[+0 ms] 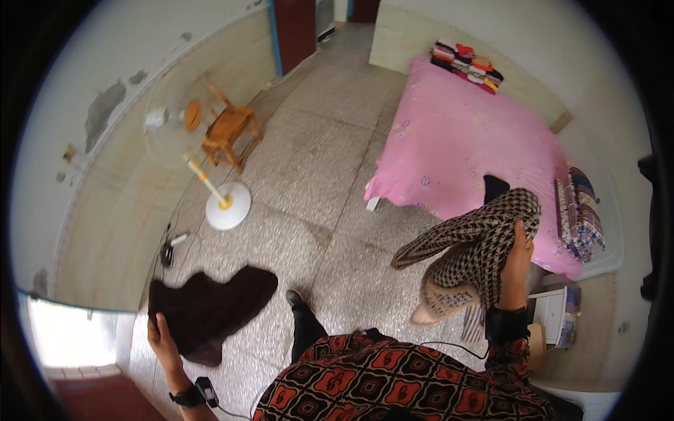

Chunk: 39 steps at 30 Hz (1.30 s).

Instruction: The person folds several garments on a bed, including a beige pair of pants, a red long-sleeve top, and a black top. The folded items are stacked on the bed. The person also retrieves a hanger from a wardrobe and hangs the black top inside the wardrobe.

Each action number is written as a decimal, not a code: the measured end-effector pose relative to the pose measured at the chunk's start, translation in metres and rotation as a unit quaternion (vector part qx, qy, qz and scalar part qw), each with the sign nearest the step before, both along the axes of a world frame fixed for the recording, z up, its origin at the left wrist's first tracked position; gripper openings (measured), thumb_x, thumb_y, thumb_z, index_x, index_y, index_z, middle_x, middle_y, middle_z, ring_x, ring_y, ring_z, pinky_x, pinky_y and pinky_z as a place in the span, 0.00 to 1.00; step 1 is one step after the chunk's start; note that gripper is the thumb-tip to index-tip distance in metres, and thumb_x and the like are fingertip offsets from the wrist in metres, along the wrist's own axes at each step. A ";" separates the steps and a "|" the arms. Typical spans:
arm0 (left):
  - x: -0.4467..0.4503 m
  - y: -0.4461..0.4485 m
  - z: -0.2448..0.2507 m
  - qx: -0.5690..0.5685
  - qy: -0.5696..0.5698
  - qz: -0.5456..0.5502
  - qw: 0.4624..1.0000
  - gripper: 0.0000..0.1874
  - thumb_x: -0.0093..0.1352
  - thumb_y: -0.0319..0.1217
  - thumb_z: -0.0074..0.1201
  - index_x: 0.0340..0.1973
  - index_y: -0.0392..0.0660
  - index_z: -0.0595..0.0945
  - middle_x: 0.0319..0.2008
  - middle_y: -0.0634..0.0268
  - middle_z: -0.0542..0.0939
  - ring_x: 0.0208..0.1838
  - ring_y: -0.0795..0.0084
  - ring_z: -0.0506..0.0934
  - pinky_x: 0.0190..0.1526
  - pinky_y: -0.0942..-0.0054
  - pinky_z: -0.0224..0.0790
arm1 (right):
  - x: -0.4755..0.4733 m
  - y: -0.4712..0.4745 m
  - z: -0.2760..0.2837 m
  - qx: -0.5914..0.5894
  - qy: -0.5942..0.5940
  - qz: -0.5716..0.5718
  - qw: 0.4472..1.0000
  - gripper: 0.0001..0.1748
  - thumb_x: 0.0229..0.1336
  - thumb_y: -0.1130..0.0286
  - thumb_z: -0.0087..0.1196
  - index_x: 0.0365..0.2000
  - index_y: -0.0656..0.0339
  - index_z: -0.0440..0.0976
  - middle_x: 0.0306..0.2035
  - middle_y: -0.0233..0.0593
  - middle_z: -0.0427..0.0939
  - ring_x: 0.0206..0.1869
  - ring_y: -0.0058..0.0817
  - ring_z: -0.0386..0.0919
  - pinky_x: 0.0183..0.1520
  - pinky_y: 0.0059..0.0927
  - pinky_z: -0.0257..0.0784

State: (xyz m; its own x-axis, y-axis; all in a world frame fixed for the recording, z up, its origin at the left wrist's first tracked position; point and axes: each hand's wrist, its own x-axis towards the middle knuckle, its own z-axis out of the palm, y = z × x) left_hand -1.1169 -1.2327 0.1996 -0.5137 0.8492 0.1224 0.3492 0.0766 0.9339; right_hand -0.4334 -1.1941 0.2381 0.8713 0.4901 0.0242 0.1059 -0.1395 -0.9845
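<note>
My left hand [163,342] grips the left edge of a dark brown garment [210,305], which hangs spread out above the floor at the lower left. On the right, my right hand [517,263] holds several bunched garments. Among them is a black-and-beige houndstooth knit garment [468,247] with one part sticking out to the left. A beige part with dark patterning [447,300] and a striped piece of cloth [473,323] hang below it. A small black piece of cloth [496,188] shows just above the houndstooth garment, over the bed's edge.
A bed with a pink floral sheet [463,142] stands at the right, with folded clothes [468,66] at its far end and folded quilts [579,216] on its right side. A pedestal fan [228,206] and a wooden chair [229,131] stand at the left. A white bedside cabinet [547,316] is at the lower right.
</note>
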 end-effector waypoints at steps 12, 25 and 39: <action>0.075 0.317 -0.053 -0.021 -0.094 -0.312 0.945 0.08 0.71 0.27 0.47 0.27 0.45 0.73 0.26 0.80 0.65 0.30 0.87 0.60 0.32 0.85 0.54 | -0.027 0.081 0.024 0.092 -0.024 -0.173 0.980 0.31 0.60 0.49 0.49 0.47 0.71 0.70 0.50 0.44 0.70 0.50 0.30 0.69 0.54 0.29 0.64; 0.153 0.581 -0.028 0.014 -0.077 -0.357 0.931 0.10 0.72 0.33 0.47 0.40 0.38 0.77 0.35 0.73 0.76 0.38 0.85 0.68 0.44 0.81 0.63 | -0.002 0.233 0.031 0.035 -0.183 -0.223 0.957 0.23 0.61 0.72 0.42 0.56 0.65 0.65 0.49 0.46 0.72 0.51 0.35 0.69 0.57 0.33 0.61; 0.181 0.804 0.004 0.013 -0.107 -0.288 0.951 0.11 0.73 0.34 0.45 0.37 0.40 0.78 0.32 0.73 0.77 0.34 0.84 0.71 0.38 0.83 0.65 | 0.072 0.501 0.092 0.219 -0.104 -0.109 0.964 0.20 0.65 0.61 0.44 0.40 0.71 0.75 0.38 0.37 0.80 0.37 0.21 0.77 0.42 0.21 0.69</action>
State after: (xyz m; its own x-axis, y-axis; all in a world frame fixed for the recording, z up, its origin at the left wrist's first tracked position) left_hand -0.9356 -0.4284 0.2034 0.0209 0.9956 0.0916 0.1273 -0.0936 0.9874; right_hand -0.3610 -0.6927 0.3304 0.9068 0.1987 0.3718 0.3217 0.2439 -0.9149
